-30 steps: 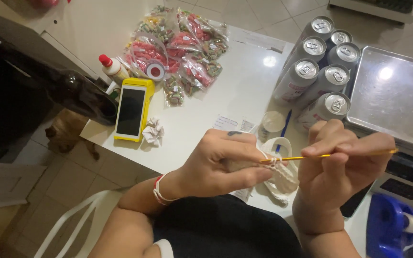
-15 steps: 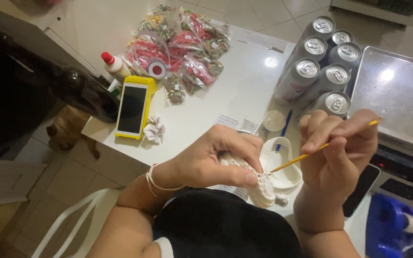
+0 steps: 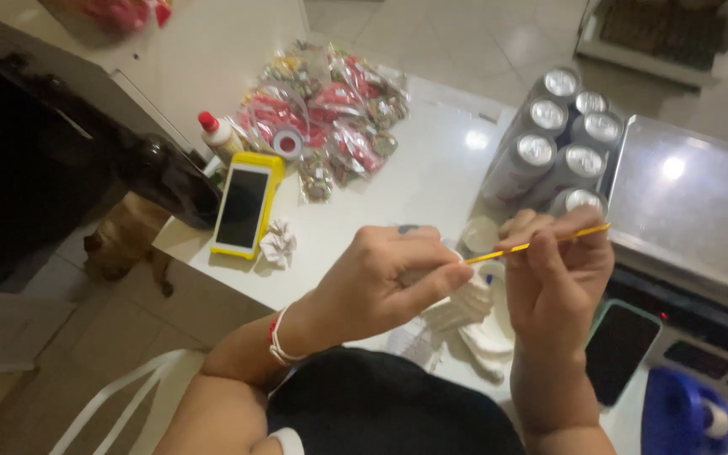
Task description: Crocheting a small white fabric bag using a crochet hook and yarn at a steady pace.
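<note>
Centrally, a thin yellow stick point(image 3: 541, 243) is pinched in the right hand point(image 3: 559, 278), fingers closed tight on its upper half; it slants down to the left. Its lower tip meets a white ruffled piece point(image 3: 465, 305) held in the left hand point(image 3: 389, 282), whose grip is curled shut around it, thumb pressing near the stick's tip. Both hands hover above the white surface point(image 3: 419, 181), near its front edge. A wristband point(image 3: 278, 340) of red and white sits on the left wrist.

Just behind the hands: a small white cup point(image 3: 479, 233). Right rear: a cluster of silver cans point(image 3: 559, 147) beside a grey tray point(image 3: 693, 202). Left: a phone in a yellow case point(image 3: 243, 206), a crumpled white scrap point(image 3: 278, 243) touching its corner, a glue bottle with red cap point(image 3: 219, 135), and a heap of clear packets with red contents point(image 3: 330, 118). Lower right: a dark phone point(image 3: 621, 350) and a blue tape dispenser point(image 3: 676, 417). A dog point(image 3: 124, 240) stands on the floor, left.
</note>
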